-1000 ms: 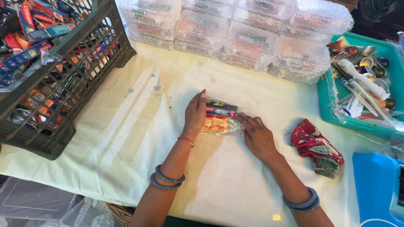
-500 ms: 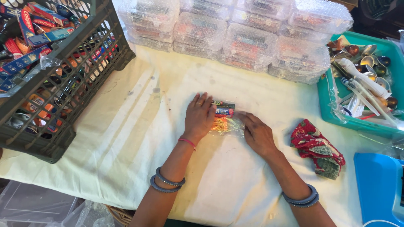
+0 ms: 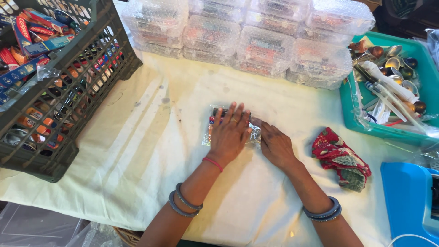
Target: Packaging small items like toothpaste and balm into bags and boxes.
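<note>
Left hand flat on a clear wrapped packet, fingers spread, pressing it to the white cloth. Right hand flat just right of the packet, fingertips touching its edge. Red rag further right of the packet, dark crate well left, bubble-wrapped packs behind, teal tray back-right.

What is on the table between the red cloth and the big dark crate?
In the head view, between the red cloth and the dark crate lie both hands, left and right, pressing a small clear-wrapped bundle.
</note>
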